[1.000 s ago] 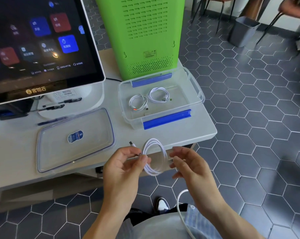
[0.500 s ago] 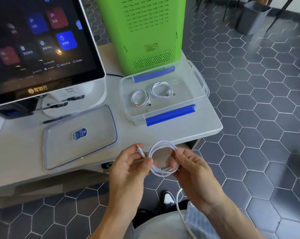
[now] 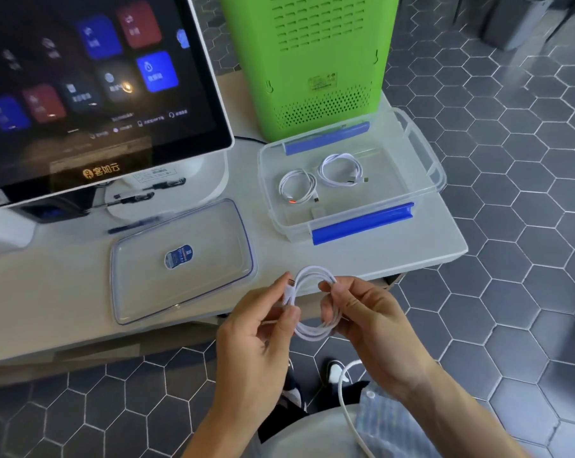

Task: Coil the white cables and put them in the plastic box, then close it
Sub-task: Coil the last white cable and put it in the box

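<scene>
Head view shows both hands at the 6 o'clock edge of the worktop, sharing one white cable coil. The left hand has its grip closed on the coil's left side, thumb and forefinger pinching the strands just below a plug end that sticks up. The right hand has its grip closed on the coil's right side, fingers curled round the loops. A loose tail of the cable hangs toward 5 o'clock. At 1 o'clock from the hands the plastic box stands open with two coiled cables lying inside. Its lid lies flat at 10 o'clock, apart from the box.
</scene>
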